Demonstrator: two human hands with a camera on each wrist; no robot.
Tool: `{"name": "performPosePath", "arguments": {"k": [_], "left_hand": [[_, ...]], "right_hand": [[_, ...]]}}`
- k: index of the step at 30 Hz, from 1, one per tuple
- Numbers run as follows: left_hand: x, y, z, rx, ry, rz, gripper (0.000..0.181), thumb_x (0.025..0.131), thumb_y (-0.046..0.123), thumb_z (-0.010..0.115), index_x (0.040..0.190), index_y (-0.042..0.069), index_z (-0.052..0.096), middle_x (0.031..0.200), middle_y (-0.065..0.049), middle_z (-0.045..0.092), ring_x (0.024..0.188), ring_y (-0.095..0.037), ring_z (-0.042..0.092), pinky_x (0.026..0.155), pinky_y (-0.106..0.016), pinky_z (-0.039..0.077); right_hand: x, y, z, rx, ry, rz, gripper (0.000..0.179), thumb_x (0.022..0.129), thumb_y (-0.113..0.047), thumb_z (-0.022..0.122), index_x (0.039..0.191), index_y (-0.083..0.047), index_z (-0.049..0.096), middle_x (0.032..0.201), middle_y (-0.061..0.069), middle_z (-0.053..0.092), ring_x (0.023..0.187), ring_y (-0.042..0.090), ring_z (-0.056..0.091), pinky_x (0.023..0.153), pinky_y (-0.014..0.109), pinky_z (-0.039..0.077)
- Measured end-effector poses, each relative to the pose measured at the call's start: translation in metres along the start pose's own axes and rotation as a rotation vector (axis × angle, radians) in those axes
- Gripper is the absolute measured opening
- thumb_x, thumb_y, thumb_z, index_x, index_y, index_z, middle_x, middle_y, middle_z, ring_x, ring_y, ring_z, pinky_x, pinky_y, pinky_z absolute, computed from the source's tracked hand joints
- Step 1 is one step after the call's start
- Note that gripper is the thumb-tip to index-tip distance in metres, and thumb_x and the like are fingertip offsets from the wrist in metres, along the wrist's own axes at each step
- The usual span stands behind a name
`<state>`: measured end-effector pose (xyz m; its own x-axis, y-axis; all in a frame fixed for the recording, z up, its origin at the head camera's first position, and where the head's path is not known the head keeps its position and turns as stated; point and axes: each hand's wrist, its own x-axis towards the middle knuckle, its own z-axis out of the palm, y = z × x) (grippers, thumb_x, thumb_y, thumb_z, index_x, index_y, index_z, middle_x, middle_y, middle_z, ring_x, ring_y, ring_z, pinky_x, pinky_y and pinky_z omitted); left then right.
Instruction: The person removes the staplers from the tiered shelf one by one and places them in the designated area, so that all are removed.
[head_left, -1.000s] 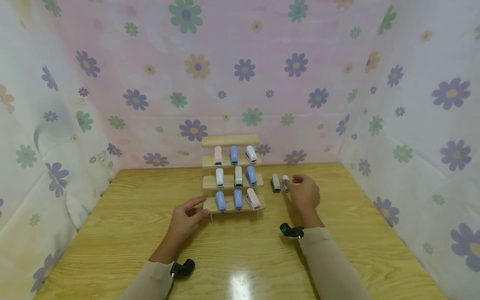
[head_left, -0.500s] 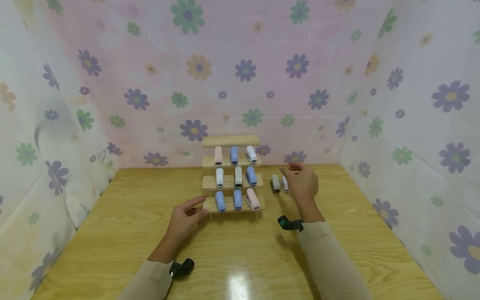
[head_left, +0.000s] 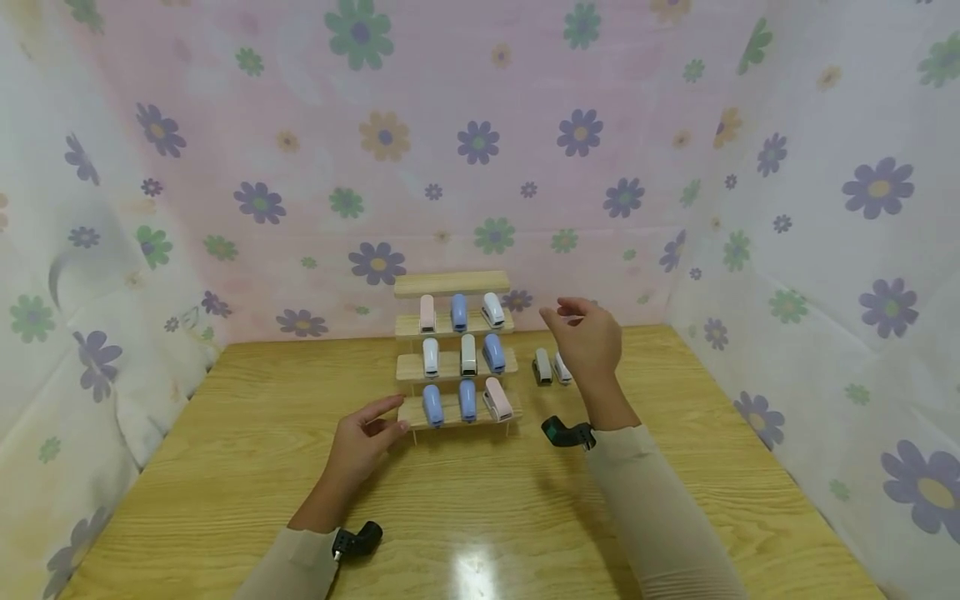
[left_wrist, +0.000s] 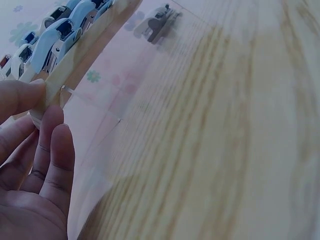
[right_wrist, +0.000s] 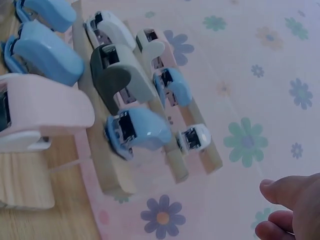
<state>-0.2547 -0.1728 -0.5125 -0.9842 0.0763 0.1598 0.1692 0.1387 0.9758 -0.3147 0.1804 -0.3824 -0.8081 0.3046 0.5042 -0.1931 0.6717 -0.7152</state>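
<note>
A tiered wooden display rack [head_left: 452, 285] carries several mini staplers. My left hand [head_left: 356, 447] pinches the front left corner of its lowest shelf; the left wrist view shows thumb and fingertips on that shelf end [left_wrist: 75, 67]. Two blue staplers [head_left: 432, 406] and a pink stapler [head_left: 497, 398] sit on this shelf. Above it are white, grey [head_left: 468, 355] and blue ones, then pink, blue [head_left: 459, 312] and white. Right of the rack, my right hand [head_left: 591, 343] is raised over the table, thumb and fingers apart around nothing. Below it stand a grey stapler [head_left: 543, 367] and a partly hidden white stapler [head_left: 562, 367].
The rack stands on a wood-grain table [head_left: 300, 392] near its back edge. Flowered cloth [head_left: 420, 167] hangs behind and on both sides. A black wrist camera [head_left: 358, 540] is strapped to the left wrist, and another black camera [head_left: 567, 433] to the right.
My right hand has left the white stapler, which stays on the table, and has risen and moved left toward the rack. The left hand keeps its hold; the head view has shifted slightly.
</note>
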Motion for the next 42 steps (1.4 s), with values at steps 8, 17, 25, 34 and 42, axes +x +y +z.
{"name": "performPosePath", "arguments": {"k": [8,17,25,34,42], "left_hand": [[-0.001,0.002,-0.001,-0.006,0.004,-0.019,0.046,0.091,0.016,0.081,0.135,0.01,0.07,0.144,-0.01,0.063,0.094,-0.009,0.071,0.072,-0.02,0.057],[-0.002,0.004,-0.002,-0.004,0.005,-0.028,0.046,0.092,0.015,0.081,0.136,0.011,0.069,0.144,-0.009,0.063,0.093,-0.009,0.071,0.07,-0.021,0.056],[-0.002,0.003,-0.002,0.002,0.009,-0.033,0.045,0.092,0.015,0.081,0.136,0.012,0.07,0.144,-0.008,0.063,0.093,-0.01,0.071,0.069,-0.02,0.055],[-0.001,0.004,0.001,-0.011,0.012,0.008,0.045,0.091,0.012,0.081,0.135,0.006,0.069,0.141,-0.015,0.064,0.09,-0.008,0.07,0.066,-0.021,0.055],[-0.003,0.004,0.001,0.003,0.017,-0.01,0.046,0.091,0.014,0.081,0.135,0.009,0.07,0.14,-0.013,0.065,0.088,-0.008,0.071,0.065,-0.023,0.056]], "right_hand": [[0.001,-0.016,0.007,0.032,-0.035,-0.009,0.044,0.092,-0.049,0.077,0.122,-0.017,0.077,0.104,0.002,0.078,0.092,0.024,0.071,0.067,0.038,0.055],[0.0,-0.029,0.02,0.019,-0.077,-0.002,0.044,0.092,-0.05,0.076,0.122,-0.018,0.077,0.107,0.0,0.078,0.093,0.023,0.069,0.061,0.035,0.052],[-0.002,-0.032,0.034,0.033,-0.119,0.003,0.046,0.091,-0.051,0.077,0.122,-0.017,0.077,0.105,-0.002,0.077,0.09,0.021,0.07,0.058,0.033,0.051],[-0.005,-0.038,0.042,-0.028,-0.195,0.026,0.051,0.092,-0.053,0.075,0.129,-0.018,0.075,0.11,-0.002,0.076,0.093,0.019,0.071,0.055,0.032,0.049],[-0.006,-0.036,0.056,-0.117,-0.221,0.036,0.052,0.092,-0.057,0.073,0.131,-0.023,0.073,0.111,-0.005,0.076,0.081,0.017,0.068,0.05,0.032,0.045]]}}
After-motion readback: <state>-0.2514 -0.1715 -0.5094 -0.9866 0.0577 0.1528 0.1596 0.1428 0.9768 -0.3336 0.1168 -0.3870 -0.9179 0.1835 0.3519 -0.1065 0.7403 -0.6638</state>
